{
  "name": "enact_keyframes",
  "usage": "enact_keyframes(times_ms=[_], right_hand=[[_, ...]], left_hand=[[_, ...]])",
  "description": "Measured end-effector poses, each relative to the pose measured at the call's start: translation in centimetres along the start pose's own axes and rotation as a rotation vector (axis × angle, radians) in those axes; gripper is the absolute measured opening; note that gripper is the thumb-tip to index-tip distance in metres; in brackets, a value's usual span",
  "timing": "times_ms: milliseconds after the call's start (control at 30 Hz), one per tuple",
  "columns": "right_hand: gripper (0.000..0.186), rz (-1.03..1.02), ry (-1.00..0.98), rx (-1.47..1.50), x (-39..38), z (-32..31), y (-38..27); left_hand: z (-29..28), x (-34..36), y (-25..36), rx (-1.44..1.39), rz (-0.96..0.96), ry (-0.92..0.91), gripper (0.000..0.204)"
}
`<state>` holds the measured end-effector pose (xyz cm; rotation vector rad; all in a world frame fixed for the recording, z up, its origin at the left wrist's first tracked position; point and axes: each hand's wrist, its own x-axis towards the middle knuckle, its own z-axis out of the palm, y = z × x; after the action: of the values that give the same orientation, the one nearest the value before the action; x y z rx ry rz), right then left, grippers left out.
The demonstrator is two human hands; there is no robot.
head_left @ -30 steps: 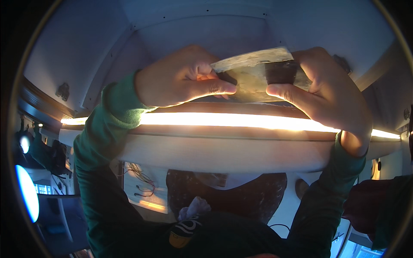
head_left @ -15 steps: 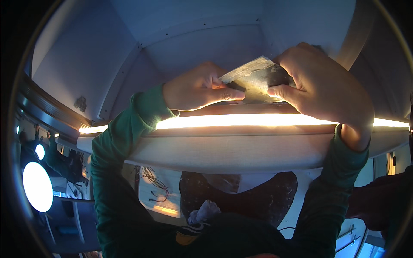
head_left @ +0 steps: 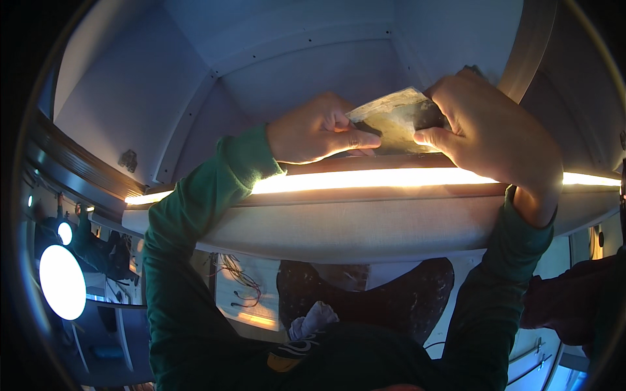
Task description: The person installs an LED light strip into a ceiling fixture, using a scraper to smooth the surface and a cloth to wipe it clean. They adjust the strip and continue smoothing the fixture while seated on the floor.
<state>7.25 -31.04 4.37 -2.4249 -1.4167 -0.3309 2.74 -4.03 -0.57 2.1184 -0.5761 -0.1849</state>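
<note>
Both of my hands grip a thin, stiff-looking sheet (head_left: 396, 127), scuffed and stained grey and yellowish, with one bent or folded pale edge along its top. My left hand (head_left: 316, 133) pinches its left end, thumb lying along the near face. At the other end, my right hand (head_left: 499, 130) is closed on the sheet, its thumb pressing the near face and its other fingers hidden behind. The sheet is held tilted just above a glowing light strip (head_left: 365, 179), at the mouth of an overhead cabinet (head_left: 303, 72).
Below the strip runs a pale padded-looking front panel (head_left: 352, 218). A small metal fitting (head_left: 128, 160) sits on the cabinet's left side. Loose wires (head_left: 241, 280) hang lower left, near a bright round lamp (head_left: 62, 281). Another person (head_left: 94, 238) is far left; dark red cloth (head_left: 567, 303) shows at right.
The view has shifted a little. My left hand and the sheet appear slightly farther right, and both hands keep their hold on it.
</note>
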Motion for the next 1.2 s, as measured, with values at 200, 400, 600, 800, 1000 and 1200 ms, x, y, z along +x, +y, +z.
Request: enact_keyframes(times_ms=[200,400,600,800,1000,1200], right_hand=[[0.027,-0.014,0.024,-0.068,-0.3,0.3,0.0],[0.025,-0.087,0.086,-0.105,-0.4,0.7,0.5],[0.027,-0.034,0.072,-0.166,-0.6,0.4,0.0],[0.04,0.015,0.065,-0.132,-0.4,0.4,-0.3],[0.032,-0.007,0.036,-0.109,0.1,0.3,-0.1],[0.027,-0.064,0.093,-0.134,-0.8,0.5,0.0]], left_hand=[[1.0,0.4,-0.3,0.097,-0.062,0.008,0.04],[1.7,0.5,0.4,-0.061,-0.147,-0.023,0.041],[1.8,0.6,0.2,0.016,-0.116,-0.033,0.041],[2.0,0.9,-0.5,0.031,-0.102,-0.032,0.04],[2.4,1.5,-0.6,0.003,-0.046,-0.034,0.039],[4.1,3.9,-1.0,-0.106,-0.021,-0.043,0.035]])
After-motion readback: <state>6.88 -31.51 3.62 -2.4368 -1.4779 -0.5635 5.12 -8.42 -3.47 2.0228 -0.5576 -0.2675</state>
